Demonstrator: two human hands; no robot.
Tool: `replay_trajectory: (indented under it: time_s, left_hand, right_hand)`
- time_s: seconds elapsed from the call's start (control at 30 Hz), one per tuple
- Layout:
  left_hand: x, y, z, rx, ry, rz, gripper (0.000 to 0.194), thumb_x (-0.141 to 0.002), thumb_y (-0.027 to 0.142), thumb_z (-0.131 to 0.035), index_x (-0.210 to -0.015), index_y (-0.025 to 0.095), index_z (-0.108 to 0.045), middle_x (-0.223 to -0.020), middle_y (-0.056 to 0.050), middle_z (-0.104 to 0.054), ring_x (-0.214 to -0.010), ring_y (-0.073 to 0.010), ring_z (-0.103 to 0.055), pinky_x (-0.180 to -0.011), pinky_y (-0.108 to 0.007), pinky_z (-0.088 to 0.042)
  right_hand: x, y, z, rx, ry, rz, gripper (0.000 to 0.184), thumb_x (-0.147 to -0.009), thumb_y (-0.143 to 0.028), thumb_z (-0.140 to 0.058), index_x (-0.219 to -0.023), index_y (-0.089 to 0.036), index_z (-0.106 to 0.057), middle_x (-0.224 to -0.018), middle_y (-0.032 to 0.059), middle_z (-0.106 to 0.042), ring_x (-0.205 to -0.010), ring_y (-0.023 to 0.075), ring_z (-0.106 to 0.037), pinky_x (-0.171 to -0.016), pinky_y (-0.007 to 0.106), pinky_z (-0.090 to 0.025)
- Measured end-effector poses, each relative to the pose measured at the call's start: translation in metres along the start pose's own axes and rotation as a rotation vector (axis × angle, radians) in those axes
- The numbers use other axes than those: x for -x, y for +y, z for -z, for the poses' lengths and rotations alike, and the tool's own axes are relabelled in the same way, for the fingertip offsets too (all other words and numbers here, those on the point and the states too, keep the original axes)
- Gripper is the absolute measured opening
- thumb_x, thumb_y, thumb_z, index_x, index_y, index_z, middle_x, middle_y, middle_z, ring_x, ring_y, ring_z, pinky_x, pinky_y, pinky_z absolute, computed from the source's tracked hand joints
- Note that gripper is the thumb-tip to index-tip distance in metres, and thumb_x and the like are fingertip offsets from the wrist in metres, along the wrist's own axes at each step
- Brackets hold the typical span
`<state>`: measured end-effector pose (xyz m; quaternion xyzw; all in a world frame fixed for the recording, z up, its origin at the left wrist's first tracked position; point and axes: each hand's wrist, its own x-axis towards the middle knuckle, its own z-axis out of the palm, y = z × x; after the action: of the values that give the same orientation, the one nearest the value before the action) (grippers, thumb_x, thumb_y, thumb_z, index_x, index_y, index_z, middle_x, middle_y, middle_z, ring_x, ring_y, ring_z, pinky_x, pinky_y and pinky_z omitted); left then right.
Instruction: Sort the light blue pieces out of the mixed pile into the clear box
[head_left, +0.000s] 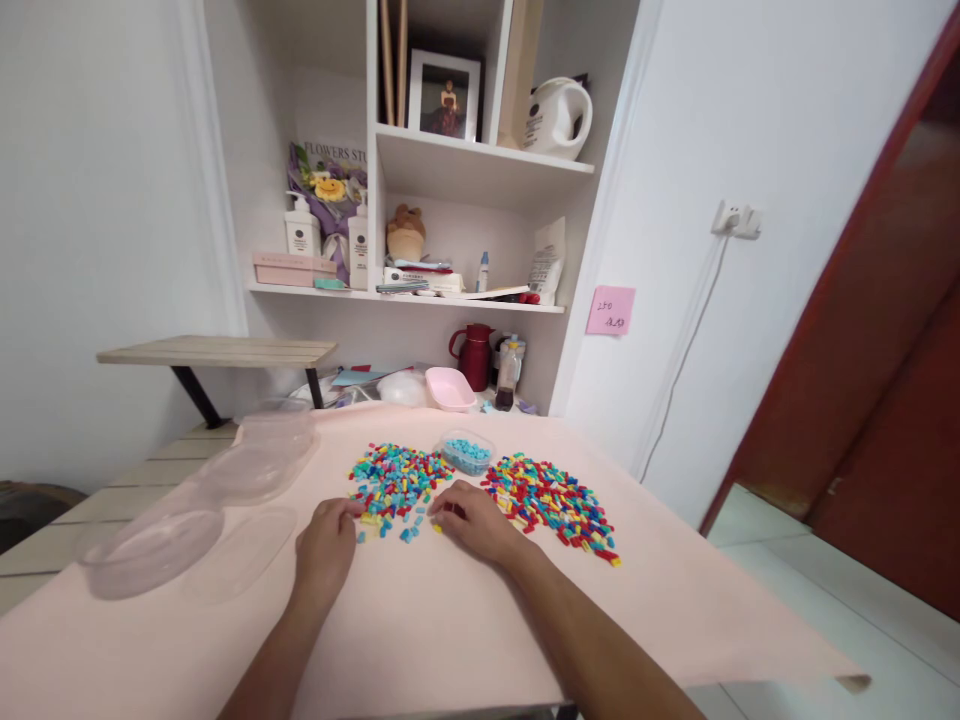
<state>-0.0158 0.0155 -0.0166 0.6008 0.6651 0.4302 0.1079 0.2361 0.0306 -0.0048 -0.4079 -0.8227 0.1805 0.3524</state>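
Small multicoloured plastic building bricks lie in two loose piles on the pink-covered table. My left hand (328,548) rests at the near left edge of the left pile (401,475), its index finger stretched toward the bricks. At that pile's right side, my right hand (474,520) reaches in with bent fingers apart and tips low by the table. A yellow brick (437,528) lies just under those fingertips. Several light blue bricks (409,534) are scattered between both hands. Behind my right hand stands a clear tub (466,453) holding light blue bricks. The right pile (551,500) spreads beyond my right forearm.
Clear plastic containers (150,550) and a flat clear lid (244,555) lie at the table's left. A pink basin (450,388), a red jug (474,357) and a bottle of dark liquid (508,375) stand at the back. A slatted wooden bench (217,350) adjoins the left side.
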Motion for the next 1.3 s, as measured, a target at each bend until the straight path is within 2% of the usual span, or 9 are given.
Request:
replay_trajectory:
  time_s: [0.17, 0.4, 0.47, 0.63, 0.83, 0.93, 1.07, 1.17, 1.3]
  left_hand:
    - [0.001, 0.001, 0.001, -0.011, -0.005, -0.005, 0.03, -0.079, 0.014, -0.042, -0.086, 0.024, -0.07, -0.102, -0.001, -0.069, -0.1, -0.0169, -0.064, -0.091, -0.03, -0.047]
    - [0.001, 0.002, 0.002, -0.017, -0.021, 0.002, 0.032, -0.081, 0.014, -0.04, -0.087, 0.023, -0.07, -0.103, -0.002, -0.069, -0.101, -0.0182, -0.064, -0.092, -0.032, -0.046]
    - [0.001, 0.003, 0.002, -0.019, -0.025, 0.006, 0.032, -0.081, 0.014, -0.039, -0.087, 0.023, -0.069, -0.103, -0.002, -0.068, -0.101, -0.018, -0.064, -0.093, -0.032, -0.046]
    - [0.001, 0.003, 0.002, -0.02, -0.037, 0.016, 0.032, -0.082, 0.013, -0.038, -0.088, 0.023, -0.069, -0.105, -0.003, -0.068, -0.101, -0.018, -0.064, -0.093, -0.033, -0.045]
    - [0.002, 0.005, 0.002, -0.015, -0.04, 0.011, 0.031, -0.082, 0.012, -0.039, -0.086, 0.023, -0.068, -0.104, -0.003, -0.068, -0.101, -0.0175, -0.063, -0.093, -0.032, -0.045]
    - [0.002, 0.004, 0.002, -0.015, -0.029, 0.009, 0.031, -0.082, 0.012, -0.04, -0.084, 0.024, -0.068, -0.103, -0.001, -0.069, -0.101, -0.017, -0.064, -0.092, -0.031, -0.045]
    - [0.002, 0.003, 0.001, -0.014, -0.014, 0.004, 0.03, -0.081, 0.012, -0.041, -0.082, 0.024, -0.068, -0.102, -0.001, -0.069, -0.1, -0.016, -0.065, -0.092, -0.029, -0.046]
    - [0.002, 0.002, 0.001, -0.014, -0.009, 0.003, 0.03, -0.08, 0.012, -0.041, -0.081, 0.023, -0.069, -0.1, -0.001, -0.069, -0.098, -0.0163, -0.065, -0.092, -0.03, -0.046]
    - [0.003, 0.003, 0.002, -0.014, -0.005, 0.001, 0.029, -0.08, 0.012, -0.042, -0.082, 0.024, -0.069, -0.1, 0.0, -0.07, -0.097, -0.0159, -0.066, -0.091, -0.03, -0.046]
  right_hand:
    - [0.001, 0.004, -0.002, 0.045, -0.051, 0.02, 0.013, -0.077, -0.014, -0.063, -0.085, -0.022, -0.07, -0.089, 0.0016, -0.06, -0.075, 0.013, -0.058, -0.073, 0.025, -0.045]
    - [0.0, 0.015, -0.004, 0.098, 0.109, 0.045, 0.039, -0.074, 0.003, -0.046, -0.09, -0.022, -0.07, -0.095, 0.0036, -0.06, -0.088, 0.016, -0.058, -0.08, 0.028, -0.044]
    - [0.0, 0.015, -0.005, 0.127, 0.146, 0.072, 0.04, -0.075, 0.002, -0.047, -0.095, -0.024, -0.071, -0.095, 0.004, -0.06, -0.091, 0.0173, -0.057, -0.083, 0.03, -0.043]
    - [-0.003, 0.012, -0.009, 0.166, 0.185, 0.136, 0.028, -0.084, -0.01, -0.051, -0.099, -0.024, -0.07, -0.096, 0.0051, -0.061, -0.092, 0.0194, -0.054, -0.083, 0.033, -0.042]
    - [-0.002, 0.02, 0.001, 0.188, 0.292, -0.035, 0.035, -0.085, -0.006, -0.045, -0.1, -0.024, -0.07, -0.096, 0.0057, -0.063, -0.094, 0.0204, -0.056, -0.086, 0.033, -0.042]
    - [-0.002, 0.021, 0.005, 0.242, 0.259, -0.067, 0.028, -0.09, -0.016, -0.046, -0.101, -0.024, -0.07, -0.094, 0.0064, -0.063, -0.093, 0.021, -0.055, -0.086, 0.034, -0.041]
    - [-0.003, 0.015, -0.003, 0.351, 0.142, 0.004, 0.024, -0.091, -0.024, -0.051, -0.109, -0.026, -0.068, -0.098, 0.0066, -0.061, -0.093, 0.0218, -0.053, -0.085, 0.036, -0.039]
    - [-0.002, 0.01, -0.011, 0.441, 0.072, 0.054, 0.033, -0.088, -0.022, -0.056, -0.119, -0.029, -0.062, -0.109, 0.0074, -0.058, -0.1, 0.0233, -0.051, -0.087, 0.036, -0.037]
    - [-0.002, 0.004, -0.013, 0.496, 0.001, 0.109, 0.038, -0.093, -0.021, -0.049, -0.128, -0.034, -0.055, -0.116, 0.0072, -0.057, -0.102, 0.0233, -0.05, -0.087, 0.036, -0.036]
